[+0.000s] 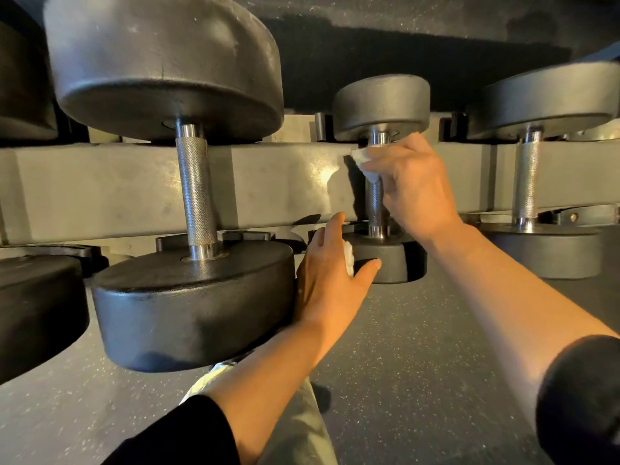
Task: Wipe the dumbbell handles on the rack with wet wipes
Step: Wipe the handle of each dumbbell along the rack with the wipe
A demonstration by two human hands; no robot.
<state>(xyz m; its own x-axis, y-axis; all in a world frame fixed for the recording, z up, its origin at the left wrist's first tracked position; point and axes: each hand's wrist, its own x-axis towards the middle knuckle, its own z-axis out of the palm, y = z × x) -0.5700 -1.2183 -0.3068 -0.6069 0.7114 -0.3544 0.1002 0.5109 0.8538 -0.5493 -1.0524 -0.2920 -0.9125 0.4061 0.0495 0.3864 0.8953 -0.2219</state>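
Item 1. Large dumbbell (188,203), well left of both hands: knurled steel handle (196,193) bare, black heads at either end, seated across the grey rack rail (285,182). Whether it has been wiped cannot be told.

Item 2. Left hand (330,276), between the large dumbbell's near head and the small dumbbell's near head: fingers loosely extended, thumb reaching toward the small head, a bunched white wipe (349,258) tucked against the palm (how firmly it is held cannot be told).

Item 3. Small dumbbell (380,182), directly ahead of the left hand and under the right: its handle (375,209) is the piece being worked on.

Item 4. Right hand (411,186), at the far end of that handle: fingers curled round the bar, pinching a second wet wipe (364,161) against the steel just below the far head.

Item 5. Third dumbbell (533,182), to the right of the right hand: handle (527,186) bare, nothing touching it.

Step in hand, as judged: wiping the small dumbbell's handle, wipe at the far end. Next move likely calls for drawing the wrapped wipe along the knurling toward the near head, twisting to cover the underside, while the left hand steadies the head; then shifting to a neighbouring handle.
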